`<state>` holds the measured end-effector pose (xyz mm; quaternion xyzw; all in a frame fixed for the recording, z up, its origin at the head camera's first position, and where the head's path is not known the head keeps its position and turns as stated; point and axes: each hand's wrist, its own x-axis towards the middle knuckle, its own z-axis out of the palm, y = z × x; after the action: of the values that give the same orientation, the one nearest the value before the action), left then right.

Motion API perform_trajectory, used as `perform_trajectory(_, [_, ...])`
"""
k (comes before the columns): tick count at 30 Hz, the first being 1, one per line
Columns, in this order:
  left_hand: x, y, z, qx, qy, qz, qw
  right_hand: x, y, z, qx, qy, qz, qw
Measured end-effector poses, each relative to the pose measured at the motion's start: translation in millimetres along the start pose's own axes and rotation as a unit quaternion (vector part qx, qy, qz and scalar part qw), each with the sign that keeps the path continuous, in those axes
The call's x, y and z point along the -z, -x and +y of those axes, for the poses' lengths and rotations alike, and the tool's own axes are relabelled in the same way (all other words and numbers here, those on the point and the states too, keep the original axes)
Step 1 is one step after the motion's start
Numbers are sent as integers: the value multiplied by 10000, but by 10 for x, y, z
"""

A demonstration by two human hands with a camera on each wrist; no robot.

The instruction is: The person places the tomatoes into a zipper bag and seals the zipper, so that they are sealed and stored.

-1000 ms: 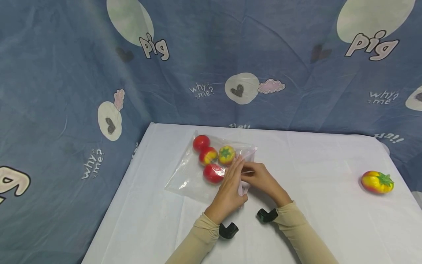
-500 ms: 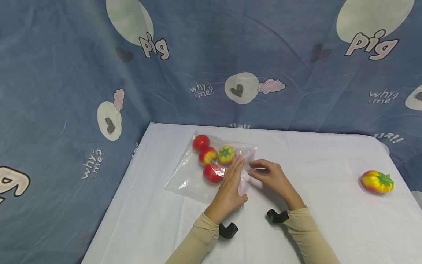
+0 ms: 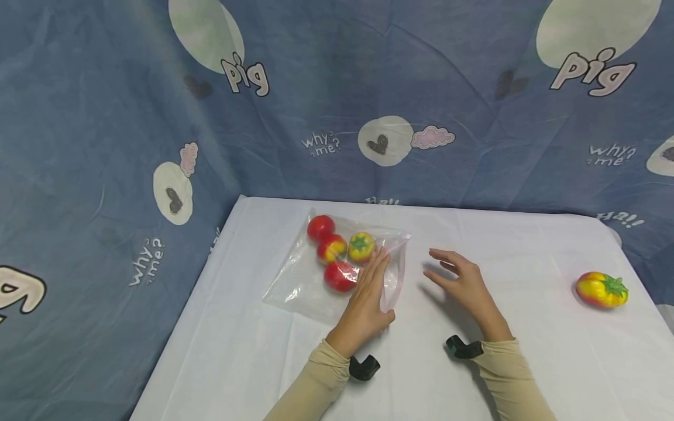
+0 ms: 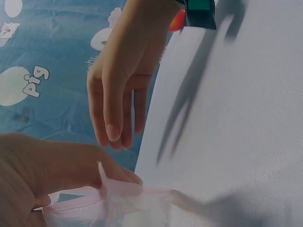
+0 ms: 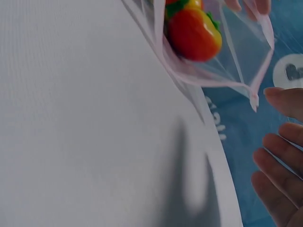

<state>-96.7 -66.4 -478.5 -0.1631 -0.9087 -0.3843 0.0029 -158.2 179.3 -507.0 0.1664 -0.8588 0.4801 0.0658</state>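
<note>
A clear zip bag [image 3: 300, 292] with a pinkish mouth lies on the white table, its mouth facing right. Several toy fruits or vegetables are inside: red round ones [image 3: 341, 276], a red-and-yellow one [image 3: 332, 249] and a yellow one with a green leafy top [image 3: 362, 247]. My left hand [image 3: 365, 301] lies over the mouth and holds its rim, thumb along the edge [image 4: 106, 189]; the bag gapes in the right wrist view. Away to the right of the bag, my right hand [image 3: 466, 286] hovers with fingers spread and nothing in them.
A yellow-and-red toy [image 3: 602, 290] with a green leafy top sits alone near the table's right side. Behind the white-covered table [image 3: 505, 251] hangs a blue printed cloth [image 3: 295, 88]. Each wrist carries a small black device [image 3: 364, 368].
My right hand has let go of the bag's mouth and moved right, its fingers spreading. The left hand and the things in the bag have stayed in place.
</note>
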Motion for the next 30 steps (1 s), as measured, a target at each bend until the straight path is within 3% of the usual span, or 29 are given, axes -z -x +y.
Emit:
perform_trajectory(11, [-4, 3, -2, 46, -5, 6, 10000, 265, 102, 102, 91, 305, 703, 9970])
perform_trajectory(18, [-3, -4, 0, 66, -100, 27, 9999, 458, 196, 153, -325, 885, 942, 9911])
perform_trajectory(30, [4, 4, 7, 24, -113, 61, 9999, 845, 399, 246, -1065, 1157, 1251, 9796])
